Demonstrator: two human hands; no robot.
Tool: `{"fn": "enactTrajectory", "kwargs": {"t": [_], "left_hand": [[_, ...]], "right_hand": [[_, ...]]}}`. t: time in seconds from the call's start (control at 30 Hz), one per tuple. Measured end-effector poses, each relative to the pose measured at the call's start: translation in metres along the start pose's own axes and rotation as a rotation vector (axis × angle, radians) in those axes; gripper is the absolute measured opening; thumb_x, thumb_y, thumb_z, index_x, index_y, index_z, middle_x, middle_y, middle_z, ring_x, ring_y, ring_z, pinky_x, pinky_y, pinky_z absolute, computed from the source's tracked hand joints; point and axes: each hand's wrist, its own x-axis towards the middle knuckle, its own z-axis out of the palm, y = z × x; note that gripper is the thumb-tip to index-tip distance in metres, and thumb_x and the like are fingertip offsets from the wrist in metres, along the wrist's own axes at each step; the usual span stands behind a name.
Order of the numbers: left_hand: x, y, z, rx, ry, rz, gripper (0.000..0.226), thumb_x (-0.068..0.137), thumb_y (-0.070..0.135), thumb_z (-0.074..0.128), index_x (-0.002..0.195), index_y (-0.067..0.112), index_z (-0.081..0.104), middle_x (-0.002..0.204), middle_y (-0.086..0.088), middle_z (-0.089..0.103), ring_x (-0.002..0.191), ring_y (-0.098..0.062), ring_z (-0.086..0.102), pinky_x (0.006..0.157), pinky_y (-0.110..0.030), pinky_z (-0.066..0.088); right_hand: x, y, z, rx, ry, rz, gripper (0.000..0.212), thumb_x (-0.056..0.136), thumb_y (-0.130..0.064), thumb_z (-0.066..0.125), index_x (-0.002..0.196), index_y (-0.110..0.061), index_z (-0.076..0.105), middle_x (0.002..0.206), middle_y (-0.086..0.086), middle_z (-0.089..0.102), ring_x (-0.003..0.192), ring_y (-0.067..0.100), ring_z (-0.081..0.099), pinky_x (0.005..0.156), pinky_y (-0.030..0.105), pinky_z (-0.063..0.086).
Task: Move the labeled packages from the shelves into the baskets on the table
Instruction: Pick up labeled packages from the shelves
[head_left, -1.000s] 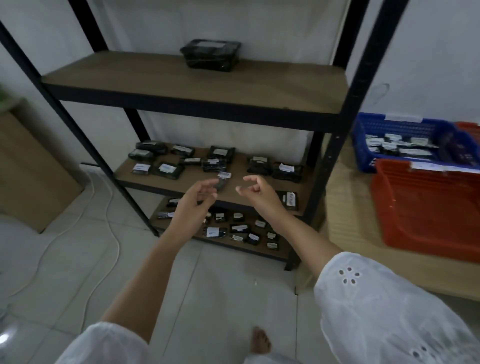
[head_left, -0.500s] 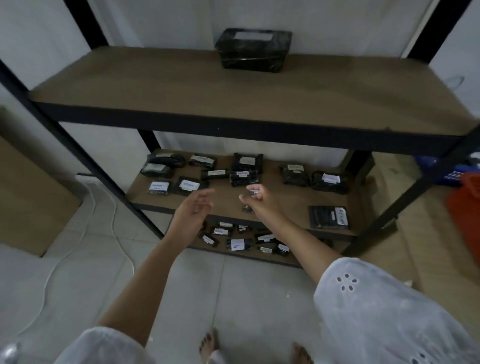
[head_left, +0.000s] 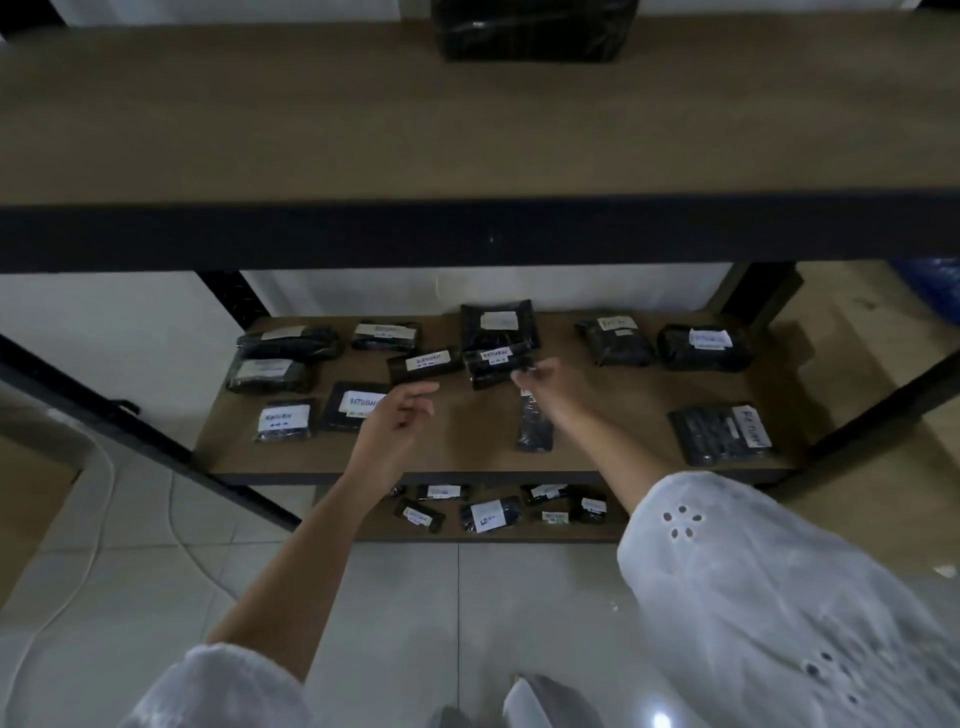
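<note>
Several black wrapped packages with white labels lie on the middle shelf (head_left: 613, 415). My right hand (head_left: 550, 382) reaches in over it, and its fingertips pinch the right corner of a small labelled package (head_left: 491, 364) at the shelf's centre. A narrow black package (head_left: 535, 431) lies under my right wrist. My left hand (head_left: 397, 418) hovers with loosely curled fingers, holding nothing, just right of a flat package with a large label (head_left: 353, 410). The baskets are out of view.
The top shelf (head_left: 467, 130) juts out above my hands, with one big black package (head_left: 530, 26) at its back. More small labelled packages (head_left: 488, 512) sit on the bottom shelf. A white cable (head_left: 98, 519) runs over the tiled floor. Something blue (head_left: 935, 275) blurs at the right edge.
I have stepped closer and bent down; the table and baskets left the view. Both hands went forward under the top shelf, and my right fingers reached the centre package.
</note>
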Motion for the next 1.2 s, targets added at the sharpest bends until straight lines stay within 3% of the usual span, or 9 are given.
{"fn": "enactTrajectory", "kwargs": {"t": [0.23, 0.43, 0.57, 0.67, 0.73, 0.9, 1.1, 1.17, 1.2], "left_hand": [[0.045, -0.059, 0.023, -0.011, 0.032, 0.068, 0.027, 0.093, 0.010, 0.052, 0.104, 0.032, 0.061, 0.091, 0.014, 0.062, 0.078, 0.016, 0.054, 0.068, 0.002, 0.038], [0.061, -0.087, 0.017, 0.000, 0.085, 0.100, 0.027, 0.093, 0.010, 0.054, 0.099, 0.036, 0.062, 0.093, 0.015, 0.063, 0.081, 0.016, 0.053, 0.071, 0.002, 0.036], [0.066, -0.097, 0.008, 0.118, 0.185, 0.124, 0.031, 0.093, 0.008, 0.051, 0.096, 0.037, 0.061, 0.101, 0.007, 0.059, 0.091, 0.007, 0.051, 0.078, -0.005, 0.039], [0.078, -0.100, 0.003, 0.449, 0.360, 0.016, 0.024, 0.093, 0.020, 0.053, 0.116, 0.024, 0.059, 0.124, -0.008, 0.047, 0.116, -0.025, 0.039, 0.094, -0.037, 0.039], [0.088, -0.099, -0.001, 0.622, 0.424, -0.156, 0.042, 0.092, 0.030, 0.055, 0.128, 0.012, 0.047, 0.134, -0.019, 0.036, 0.123, -0.037, 0.031, 0.098, -0.046, 0.033], [0.104, -0.099, -0.006, 0.682, 0.281, -0.421, 0.051, 0.093, 0.030, 0.052, 0.136, 0.008, 0.033, 0.142, -0.025, 0.027, 0.131, -0.040, 0.024, 0.107, -0.046, 0.024], [0.113, -0.105, -0.028, 0.773, 0.226, -0.513, 0.066, 0.086, 0.034, 0.064, 0.134, 0.005, 0.030, 0.140, -0.031, 0.032, 0.133, -0.046, 0.021, 0.108, -0.049, 0.022], [0.113, -0.103, -0.033, 0.736, 0.217, -0.565, 0.078, 0.080, 0.039, 0.071, 0.135, 0.005, 0.027, 0.140, -0.031, 0.030, 0.133, -0.046, 0.021, 0.107, -0.049, 0.023], [0.111, -0.101, -0.034, 0.705, 0.205, -0.593, 0.084, 0.077, 0.040, 0.074, 0.136, 0.005, 0.024, 0.141, -0.031, 0.027, 0.132, -0.045, 0.022, 0.107, -0.049, 0.024]], "right_hand": [[0.072, 0.020, 0.044, -0.311, 0.112, 0.074, 0.077, 0.091, -0.061, 0.041, 0.144, -0.006, 0.032, 0.150, 0.016, 0.030, 0.139, 0.034, 0.024, 0.107, 0.043, 0.030], [0.097, 0.014, 0.071, -0.320, 0.199, 0.109, 0.083, 0.087, -0.062, 0.048, 0.143, -0.004, 0.031, 0.147, 0.015, 0.033, 0.135, 0.034, 0.025, 0.108, 0.043, 0.024], [0.099, 0.011, 0.077, -0.191, 0.271, 0.113, 0.092, 0.077, -0.060, 0.064, 0.142, -0.004, 0.030, 0.146, 0.014, 0.034, 0.136, 0.034, 0.028, 0.110, 0.044, 0.023], [0.095, 0.007, 0.075, 0.038, 0.335, 0.017, 0.084, 0.069, -0.044, 0.080, 0.132, -0.007, 0.037, 0.138, 0.012, 0.039, 0.125, 0.029, 0.042, 0.098, 0.035, 0.037], [0.088, 0.004, 0.077, 0.246, 0.353, 0.006, 0.077, 0.068, -0.028, 0.083, 0.127, -0.006, 0.039, 0.135, 0.013, 0.036, 0.115, 0.028, 0.048, 0.084, 0.026, 0.040], [0.071, 0.005, 0.083, 0.577, 0.305, 0.160, 0.065, 0.074, -0.019, 0.078, 0.129, -0.005, 0.047, 0.135, 0.015, 0.045, 0.108, 0.029, 0.056, 0.090, 0.033, 0.049], [0.056, 0.012, 0.080, 0.796, 0.279, 0.170, 0.050, 0.079, -0.013, 0.074, 0.124, -0.007, 0.053, 0.100, 0.000, 0.060, 0.075, 0.006, 0.054, 0.045, 0.001, 0.037], [0.052, 0.013, 0.079, 0.848, 0.216, 0.179, 0.049, 0.080, -0.013, 0.073, 0.124, -0.010, 0.052, 0.101, -0.001, 0.061, 0.084, 0.010, 0.059, 0.065, 0.004, 0.047], [0.050, 0.014, 0.080, 0.871, 0.189, 0.196, 0.049, 0.079, -0.013, 0.074, 0.123, -0.011, 0.053, 0.106, 0.002, 0.063, 0.094, 0.018, 0.062, 0.083, 0.016, 0.051]]}}
